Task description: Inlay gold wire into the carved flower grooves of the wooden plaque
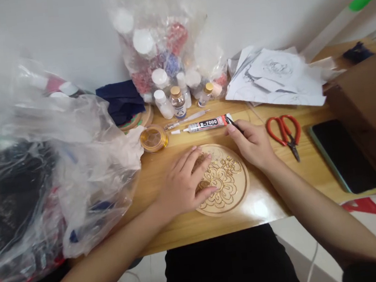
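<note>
A round wooden disc (234, 187) with a raised gold flower pattern lies on the wooden table (274, 203) in front of me. My left hand (185, 181) rests flat on its left half, fingers stretched out over the pattern. My right hand (253, 143) sits at the disc's upper right edge, fingers curled, with thumb and forefinger closed on the black cap end of a B-7000 glue tube (204, 124). The tube lies on the table just behind the disc, its clear nozzle pointing left.
Red-handled pliers (285, 132) and a dark phone (344, 154) lie to the right, a cardboard box (370, 97) beyond. A spool of gold wire (153, 138), small bottles (177, 102), a bag of beads (159, 50) and sketch papers (278, 77) stand behind. Large plastic bags (44, 172) fill the left.
</note>
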The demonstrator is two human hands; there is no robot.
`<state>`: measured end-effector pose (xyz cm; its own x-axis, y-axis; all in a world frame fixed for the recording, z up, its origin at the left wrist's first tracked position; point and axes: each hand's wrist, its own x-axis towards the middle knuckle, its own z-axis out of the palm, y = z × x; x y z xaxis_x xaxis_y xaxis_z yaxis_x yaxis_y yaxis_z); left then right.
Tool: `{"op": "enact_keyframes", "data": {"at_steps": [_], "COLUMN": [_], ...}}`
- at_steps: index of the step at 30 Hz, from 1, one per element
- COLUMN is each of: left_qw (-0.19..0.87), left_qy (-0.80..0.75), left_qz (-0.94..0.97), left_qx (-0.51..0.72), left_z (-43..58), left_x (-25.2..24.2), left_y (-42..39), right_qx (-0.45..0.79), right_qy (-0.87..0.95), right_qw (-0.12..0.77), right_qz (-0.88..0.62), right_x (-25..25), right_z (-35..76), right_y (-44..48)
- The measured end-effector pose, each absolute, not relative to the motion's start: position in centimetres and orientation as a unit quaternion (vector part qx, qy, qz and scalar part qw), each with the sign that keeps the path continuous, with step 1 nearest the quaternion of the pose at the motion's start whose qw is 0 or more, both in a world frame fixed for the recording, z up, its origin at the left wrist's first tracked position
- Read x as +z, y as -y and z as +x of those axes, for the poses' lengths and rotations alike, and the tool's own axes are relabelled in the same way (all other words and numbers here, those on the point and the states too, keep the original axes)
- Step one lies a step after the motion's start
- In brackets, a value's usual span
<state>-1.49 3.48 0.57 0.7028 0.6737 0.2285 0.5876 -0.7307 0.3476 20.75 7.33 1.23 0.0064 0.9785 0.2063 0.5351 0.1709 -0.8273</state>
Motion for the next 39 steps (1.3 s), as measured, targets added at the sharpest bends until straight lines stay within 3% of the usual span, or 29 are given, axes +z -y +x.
{"op": "enact_keyframes", "data": {"at_steps": [10,21,31,39], "left_qw": [0.091,0.121,0.012,0.139], "left_qy": [-0.339,-0.354,-0.328,-0.406], "left_qz": [0.924,0.911,0.928,0.872], "left_qx": [0.154,0.171,0.177,0.236], "left_z": [-1.2,-1.7,-1.1,-2.1], "left_x": [0.9,0.6,1.1,0.3], "left_y": [-3.6,-3.4,-3.5,-3.8], "right_qx": [0.257,0.279,0.272,0.169], "right_qy": [0.654,0.629,0.615,0.575], "right_qw": [0.409,0.433,0.456,0.413], "right_qz": [-0.582,-0.582,-0.582,-0.686], "right_x": [1.5,0.8,1.0,1.3], "right_z": [20.9,21.0,21.3,23.2], "right_y": [-6.9,-7.5,-7.6,-8.1]}}
